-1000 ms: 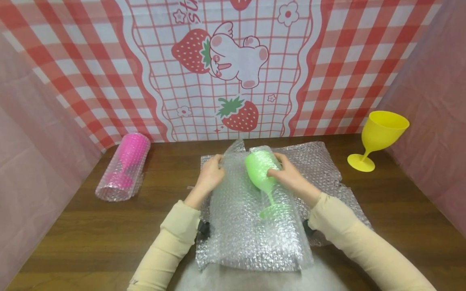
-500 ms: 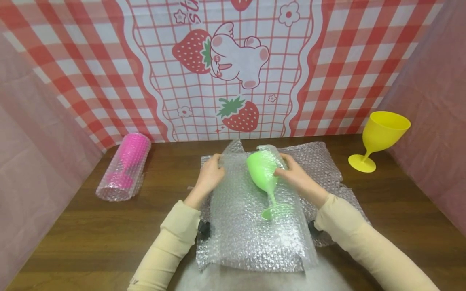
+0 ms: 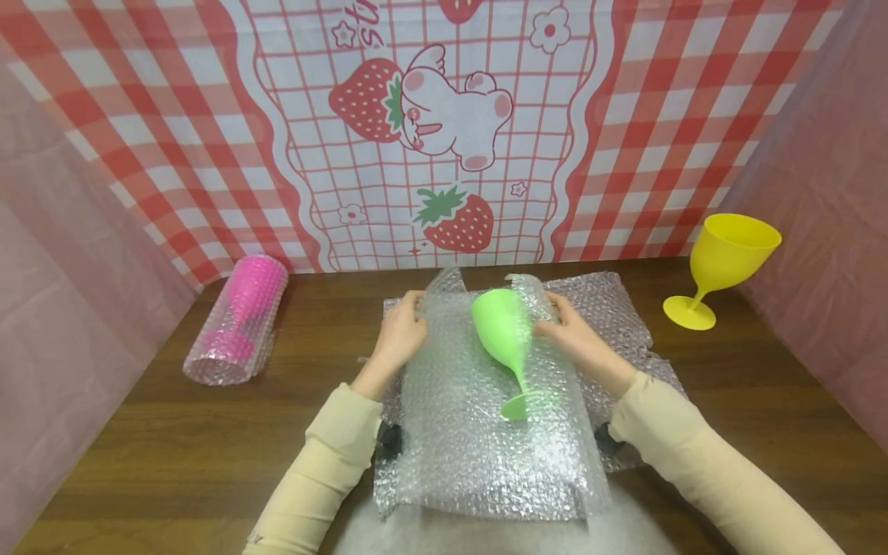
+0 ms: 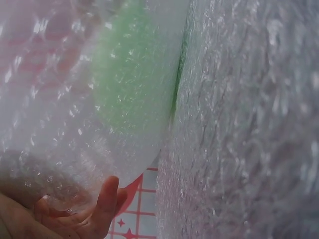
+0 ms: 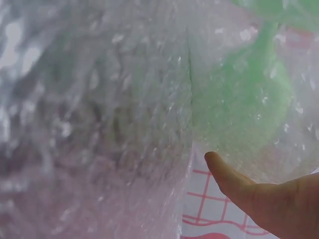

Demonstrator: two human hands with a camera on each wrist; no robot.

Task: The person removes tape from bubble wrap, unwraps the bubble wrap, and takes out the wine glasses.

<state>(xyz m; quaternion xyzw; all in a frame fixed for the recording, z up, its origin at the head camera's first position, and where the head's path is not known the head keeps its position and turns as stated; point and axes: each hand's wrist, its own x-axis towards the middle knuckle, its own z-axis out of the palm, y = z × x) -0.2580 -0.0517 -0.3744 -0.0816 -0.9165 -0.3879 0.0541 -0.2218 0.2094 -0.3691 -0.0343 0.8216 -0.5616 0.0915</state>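
Note:
A green goblet (image 3: 497,327) lies tilted on a sheet of bubble wrap (image 3: 458,416), its right side beneath a flap of the wrap. My left hand (image 3: 402,331) grips the wrap's left edge near the top. On the other side, my right hand (image 3: 579,343) pinches the flap, thumb on top, to the right of the cup. Through the film, the left wrist view shows the green bowl (image 4: 127,69) above my left hand (image 4: 75,214). In the right wrist view the goblet (image 5: 244,94) is blurred behind plastic, above my right hand (image 5: 269,199).
A pink goblet rolled in bubble wrap (image 3: 239,320) lies at the left of the wooden table (image 3: 139,462). At the right stands a yellow goblet (image 3: 728,254). More bubble wrap (image 3: 603,308) lies under and behind the sheet, before a checked red-and-white cloth (image 3: 652,139).
My right hand has moved to the right with the flap, uncovering more of the green goblet's bowl, stem and foot. My left hand has stayed in place.

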